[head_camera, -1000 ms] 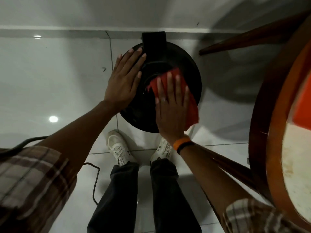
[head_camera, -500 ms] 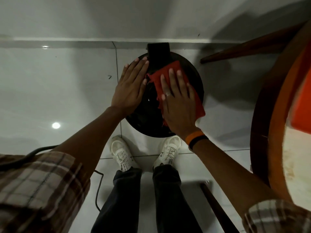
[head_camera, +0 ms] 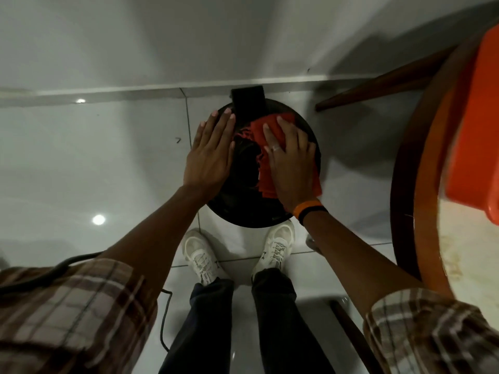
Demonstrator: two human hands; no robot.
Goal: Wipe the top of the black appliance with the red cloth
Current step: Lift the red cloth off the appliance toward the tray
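A round black appliance (head_camera: 243, 209) stands on the tiled floor by the wall, with a black handle block (head_camera: 248, 102) at its far edge. My left hand (head_camera: 209, 155) lies flat on the left side of its top, fingers together and pointing away. My right hand (head_camera: 291, 163) presses the red cloth (head_camera: 260, 130) flat against the right half of the top. The cloth reaches from near the handle to the near right rim, partly hidden under my palm.
A round wooden table (head_camera: 405, 184) stands close on the right with an orange tub (head_camera: 480, 130) on it. A table leg (head_camera: 378, 85) slants behind the appliance. A black cable (head_camera: 162, 319) runs over the floor at left. My feet (head_camera: 201, 255) are just below the appliance.
My right hand has slid the red cloth away from me toward the handle and to the right. My left hand stays flat on the appliance's left side.
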